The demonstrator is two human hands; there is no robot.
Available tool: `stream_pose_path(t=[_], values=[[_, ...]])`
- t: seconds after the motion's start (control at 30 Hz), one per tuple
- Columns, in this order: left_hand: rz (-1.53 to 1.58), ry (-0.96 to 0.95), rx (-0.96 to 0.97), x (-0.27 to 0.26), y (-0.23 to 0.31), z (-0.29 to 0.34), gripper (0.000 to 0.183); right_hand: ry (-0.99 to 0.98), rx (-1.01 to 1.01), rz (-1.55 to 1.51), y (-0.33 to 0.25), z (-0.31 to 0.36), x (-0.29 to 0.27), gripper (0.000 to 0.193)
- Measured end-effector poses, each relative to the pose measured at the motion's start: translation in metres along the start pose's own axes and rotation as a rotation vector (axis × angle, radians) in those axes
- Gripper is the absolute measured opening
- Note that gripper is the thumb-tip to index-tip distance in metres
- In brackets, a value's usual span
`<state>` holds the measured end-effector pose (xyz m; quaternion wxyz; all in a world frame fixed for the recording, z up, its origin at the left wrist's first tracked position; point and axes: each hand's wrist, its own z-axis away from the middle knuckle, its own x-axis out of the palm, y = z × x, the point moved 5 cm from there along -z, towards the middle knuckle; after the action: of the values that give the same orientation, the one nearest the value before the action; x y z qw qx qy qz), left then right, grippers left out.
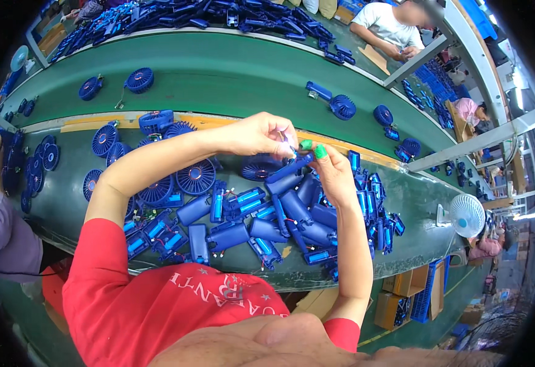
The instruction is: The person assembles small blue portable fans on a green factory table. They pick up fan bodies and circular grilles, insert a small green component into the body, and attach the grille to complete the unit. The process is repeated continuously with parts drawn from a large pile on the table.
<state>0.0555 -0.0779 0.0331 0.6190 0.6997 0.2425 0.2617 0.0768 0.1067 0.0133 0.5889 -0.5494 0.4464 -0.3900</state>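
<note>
The wearer's red shirt (pixel 175 306) fills the lower foreground, close against the near edge of a green surface (pixel 417 226). Just past that edge is a crowded pile of blue handles (pixel 228 237), some showing lighter blue cells and thin wires. The pile stops well short of a white fan (pixel 466 215) at the right, with a broad green stretch of surface between them.

Above the pile's far side, the two hands nearly meet. The right hand (pixel 336 174), green covers on thumb and finger, has its grip pinching the upper end of one blue handle (pixel 289 169). The left hand (pixel 264 134) reaches across from the left, fingertips drawn in beside that same end; I cannot tell whether its grip is closed on anything.

Under the left forearm, round blue fan heads (pixel 197 176) crowd the surface up to a wooden strip (pixel 99 122) along its far edge. At far left, a neighbour's purple sleeve (pixel 4 223) comes close to the surface.

Beyond the strip runs a green belt (pixel 218 67), with a few fans spaced well apart and a wide gap mid-belt. Past its far edge, more blue parts (pixel 231 18) are heaped, and a person in white (pixel 381 21) sits at the right.
</note>
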Motion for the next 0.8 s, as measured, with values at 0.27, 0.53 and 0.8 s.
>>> stream_pose_path(t=[0.27, 0.53, 0.8], values=[[-0.395, 0.342, 0.059, -0.050, 0.031, -0.013, 0.022, 0.183, -0.028, -0.401, 0.001, 0.022, -0.023, 0.037], [-1.215, 0.164, 0.284, 0.058, 0.040, -0.008, 0.048, -0.065, -0.006, -0.538, -0.018, 0.060, 0.012, 0.039], [-1.453, 0.033, 0.147, 0.082, 0.016, 0.000, 0.008, -0.333, 0.159, -0.134, -0.022, 0.103, 0.059, 0.073]])
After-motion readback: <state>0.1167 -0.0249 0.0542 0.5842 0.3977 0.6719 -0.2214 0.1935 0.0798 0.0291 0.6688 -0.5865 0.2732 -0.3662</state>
